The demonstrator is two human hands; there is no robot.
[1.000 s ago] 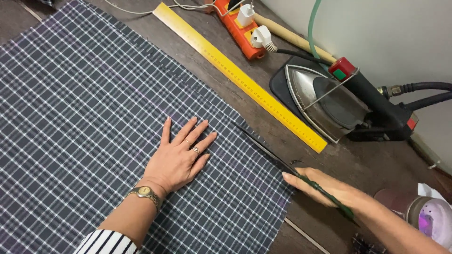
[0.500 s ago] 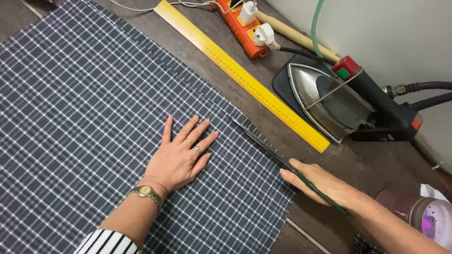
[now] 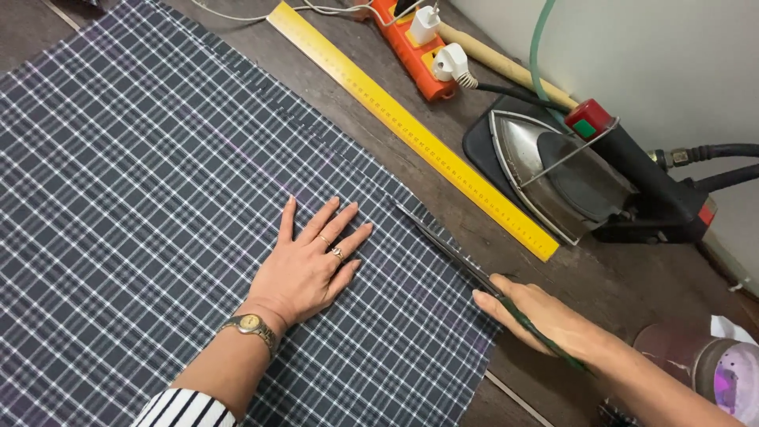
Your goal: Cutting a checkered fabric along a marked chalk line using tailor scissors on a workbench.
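Left hand (image 3: 308, 265) lies flat, fingers spread wide, pinning the checked fabric (image 3: 158, 237) to the surface (image 3: 632, 277). Just right of it, the scissors (image 3: 451, 249) run along the cloth's right edge, gripped by the right hand (image 3: 545, 316). Risk: the blades sit near those splayed fingertips, and loose cloth could skew the cut. Beyond lie the yellow ruler (image 3: 411, 126) and the iron (image 3: 569, 174).

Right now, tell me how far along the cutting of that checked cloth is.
Done: the checked cloth lies spread flat on the table. In hand: the left hand presses it flat while the right hand works the scissors along its right edge, blades reaching about halfway up that edge. Left: the stretch of edge beyond the tips, running up beside the yellow ruler.
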